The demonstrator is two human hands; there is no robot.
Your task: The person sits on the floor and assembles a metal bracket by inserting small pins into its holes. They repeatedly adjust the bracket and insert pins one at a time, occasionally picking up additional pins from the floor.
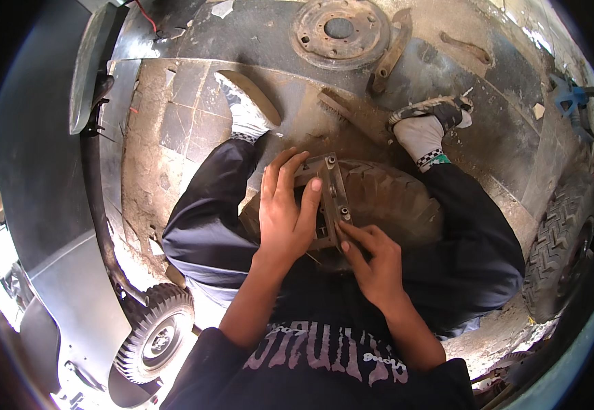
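A grey-brown, slotted metal bracket with two round bolt heads (344,212) along its bar (337,190) is sitting between our legs, apparently resting on a tyre, and we are taking it as our clock's centre, twelve lying straight ahead.

Out at nine o'clock a broad dark-grey vehicle panel (44,184) is standing, and towards eight a small wheel with a knobbly black tyre (163,342) is showing. At the bracket's nine o'clock we are laying our left hand (286,208) on it, unclenched, fingers long and thumb beside the bar. Well off at twelve a rusty round steel wheel disc (340,53) is lying flat; nearer, just past twelve, a brown long-handled brush (357,123) is lying. At five o'clock we are setting our right hand (377,266), thumb and forefinger at the bracket's near edge; whether they are pinching anything, we cannot tell. At three the dusty brown tyre (399,198) is bulging out, and beyond it, towards four, a chunky-treaded black tyre (553,263) is standing.

As we are judging it, uneven pressure from our left palm could be tipping the bracket off the tyre's curve, and such a tilt could be trapping our right fingertips underneath.
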